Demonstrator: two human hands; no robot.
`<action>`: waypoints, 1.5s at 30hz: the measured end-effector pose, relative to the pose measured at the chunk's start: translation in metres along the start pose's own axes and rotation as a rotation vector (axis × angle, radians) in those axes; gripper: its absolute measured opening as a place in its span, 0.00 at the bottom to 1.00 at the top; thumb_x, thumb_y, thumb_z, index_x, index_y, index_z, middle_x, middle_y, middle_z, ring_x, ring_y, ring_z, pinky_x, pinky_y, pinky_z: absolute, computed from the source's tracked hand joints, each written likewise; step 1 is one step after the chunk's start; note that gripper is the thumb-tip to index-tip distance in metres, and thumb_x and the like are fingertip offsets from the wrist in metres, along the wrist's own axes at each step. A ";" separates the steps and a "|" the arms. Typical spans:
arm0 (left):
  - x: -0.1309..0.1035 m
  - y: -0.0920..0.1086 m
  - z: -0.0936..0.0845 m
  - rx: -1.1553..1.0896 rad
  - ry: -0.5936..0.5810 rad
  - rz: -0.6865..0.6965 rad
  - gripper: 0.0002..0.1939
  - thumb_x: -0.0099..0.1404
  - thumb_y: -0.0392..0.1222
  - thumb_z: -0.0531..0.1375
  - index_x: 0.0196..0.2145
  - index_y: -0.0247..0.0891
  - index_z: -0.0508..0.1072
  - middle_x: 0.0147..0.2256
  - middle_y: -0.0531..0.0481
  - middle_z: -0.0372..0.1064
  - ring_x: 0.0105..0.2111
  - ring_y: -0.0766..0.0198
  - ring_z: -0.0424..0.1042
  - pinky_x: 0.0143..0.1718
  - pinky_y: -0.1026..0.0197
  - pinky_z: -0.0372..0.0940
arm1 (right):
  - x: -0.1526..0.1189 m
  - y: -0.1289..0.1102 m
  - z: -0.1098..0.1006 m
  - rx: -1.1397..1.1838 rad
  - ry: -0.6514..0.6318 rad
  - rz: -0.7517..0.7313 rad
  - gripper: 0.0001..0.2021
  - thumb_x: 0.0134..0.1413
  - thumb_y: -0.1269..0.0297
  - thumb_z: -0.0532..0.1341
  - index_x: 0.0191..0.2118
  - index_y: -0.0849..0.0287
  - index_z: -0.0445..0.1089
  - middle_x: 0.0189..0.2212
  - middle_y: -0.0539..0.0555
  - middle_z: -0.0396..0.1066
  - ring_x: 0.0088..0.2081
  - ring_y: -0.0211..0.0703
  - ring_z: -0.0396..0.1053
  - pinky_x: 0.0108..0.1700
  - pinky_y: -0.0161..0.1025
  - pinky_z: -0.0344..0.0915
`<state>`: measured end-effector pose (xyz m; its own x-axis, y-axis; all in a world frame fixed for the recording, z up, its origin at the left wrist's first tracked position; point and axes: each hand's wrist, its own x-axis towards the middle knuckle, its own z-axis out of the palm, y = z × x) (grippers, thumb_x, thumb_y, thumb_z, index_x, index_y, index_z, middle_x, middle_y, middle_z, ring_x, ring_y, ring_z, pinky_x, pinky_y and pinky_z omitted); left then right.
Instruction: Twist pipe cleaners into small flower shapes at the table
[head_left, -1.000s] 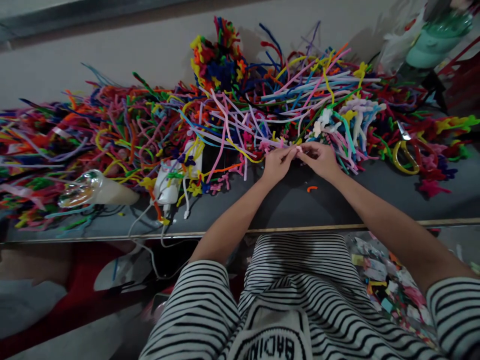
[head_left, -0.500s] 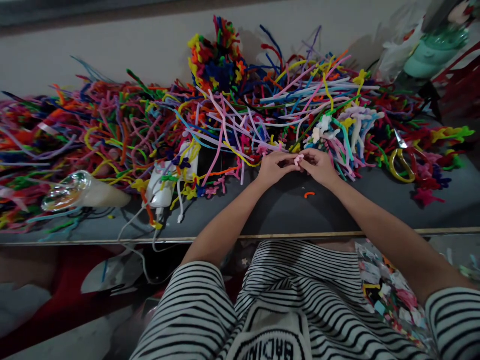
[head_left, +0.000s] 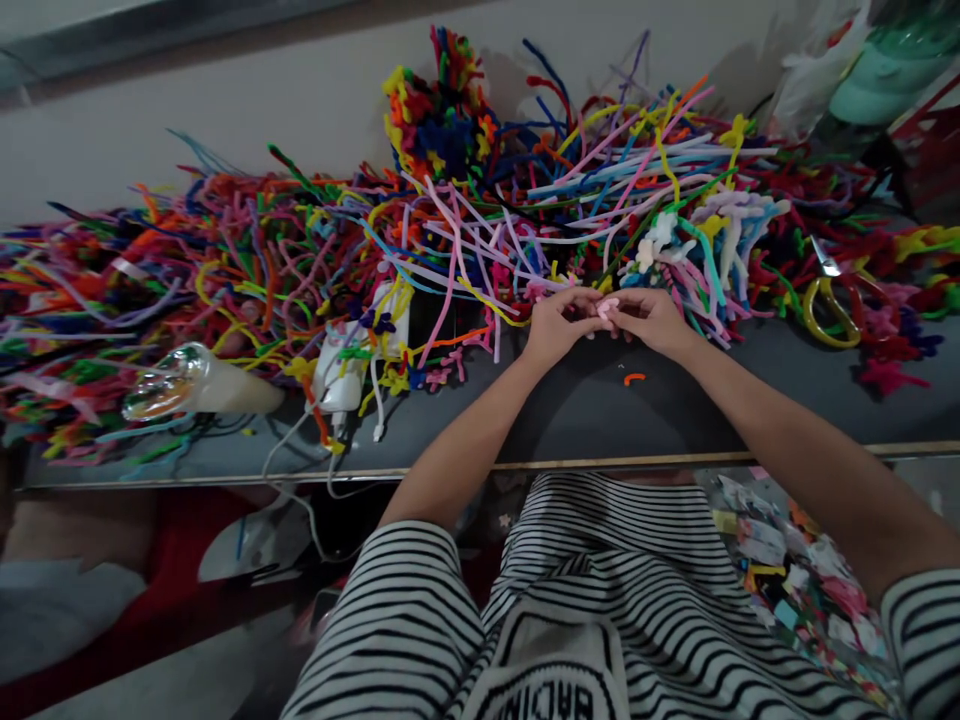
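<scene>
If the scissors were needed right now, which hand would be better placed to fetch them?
Probably the right hand: the scissors lie on its side, farther from the left hand. Both hands seem to pinch the small pink piece, though.

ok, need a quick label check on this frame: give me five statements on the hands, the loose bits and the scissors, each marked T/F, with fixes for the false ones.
1. The left hand and right hand meet at a small pink piece. True.
2. The scissors are in the right hand. False: they lie off to the right of both hands, held by neither.
3. A short orange piece lies on the bare grey tabletop. True.
4. The orange piece is farther from the person than the pink piece. False: it is nearer the person.
5. One scissor handle is yellow. True.
</scene>
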<state>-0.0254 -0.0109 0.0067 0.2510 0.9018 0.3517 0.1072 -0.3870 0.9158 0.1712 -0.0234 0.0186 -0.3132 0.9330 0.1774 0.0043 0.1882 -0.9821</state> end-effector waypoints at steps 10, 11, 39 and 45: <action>0.011 -0.008 -0.004 -0.153 -0.079 -0.039 0.20 0.54 0.60 0.75 0.34 0.41 0.85 0.33 0.49 0.81 0.29 0.67 0.76 0.31 0.62 0.72 | -0.001 -0.006 0.003 0.058 0.119 0.048 0.23 0.41 0.43 0.78 0.36 0.55 0.76 0.25 0.50 0.74 0.23 0.39 0.70 0.19 0.35 0.60; 0.011 -0.008 -0.004 -0.148 -0.080 -0.043 0.20 0.54 0.59 0.75 0.34 0.40 0.85 0.31 0.49 0.81 0.27 0.68 0.75 0.30 0.62 0.71 | -0.001 -0.005 0.003 0.052 0.107 0.049 0.24 0.42 0.43 0.77 0.36 0.55 0.75 0.26 0.50 0.74 0.23 0.39 0.70 0.19 0.35 0.60; 0.010 -0.003 0.004 -0.152 -0.062 -0.074 0.24 0.57 0.62 0.73 0.28 0.35 0.82 0.23 0.51 0.75 0.21 0.73 0.68 0.24 0.68 0.63 | -0.002 -0.004 0.004 0.048 0.134 0.082 0.21 0.42 0.47 0.77 0.34 0.58 0.76 0.24 0.50 0.74 0.22 0.36 0.69 0.18 0.33 0.59; 0.010 -0.001 0.003 -0.166 -0.053 -0.098 0.22 0.54 0.60 0.75 0.27 0.35 0.82 0.23 0.51 0.75 0.21 0.73 0.68 0.25 0.67 0.64 | -0.001 -0.002 0.005 0.012 0.141 0.068 0.23 0.41 0.44 0.78 0.33 0.57 0.75 0.23 0.49 0.74 0.21 0.36 0.69 0.18 0.33 0.59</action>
<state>-0.0198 -0.0018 0.0090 0.2979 0.9206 0.2523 -0.0255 -0.2565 0.9662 0.1670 -0.0265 0.0198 -0.1765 0.9773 0.1170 0.0096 0.1206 -0.9927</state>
